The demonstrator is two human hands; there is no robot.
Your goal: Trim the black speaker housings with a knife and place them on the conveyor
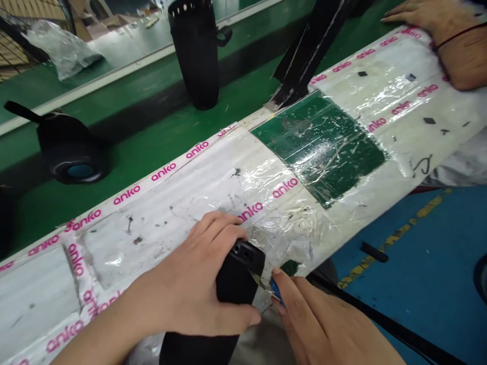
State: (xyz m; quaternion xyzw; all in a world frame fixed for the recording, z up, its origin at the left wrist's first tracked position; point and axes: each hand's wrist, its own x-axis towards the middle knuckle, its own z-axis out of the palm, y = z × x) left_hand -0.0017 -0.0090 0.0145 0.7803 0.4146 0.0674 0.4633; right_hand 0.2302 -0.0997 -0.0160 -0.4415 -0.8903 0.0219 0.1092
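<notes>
My left hand (207,276) is wrapped round a black cylindrical speaker (238,279) with small holes in its end cap. The fingers lie over its far side and the thumb along its near side. In my right hand (315,319) is a blue-handled knife (277,291), mostly covered by the fingers. Its thin metal blade (259,279) points at the rim of the speaker's end; whether it touches is hard to tell. The speaker's lower part runs off the bottom of the view.
Past the taped table edge (163,172), a green conveyor belt (152,137) carries a standing black speaker (196,56) and another with a round end (76,152). Another person's hand (429,15) rests at the upper right. Black scraps (429,120) lie on the table.
</notes>
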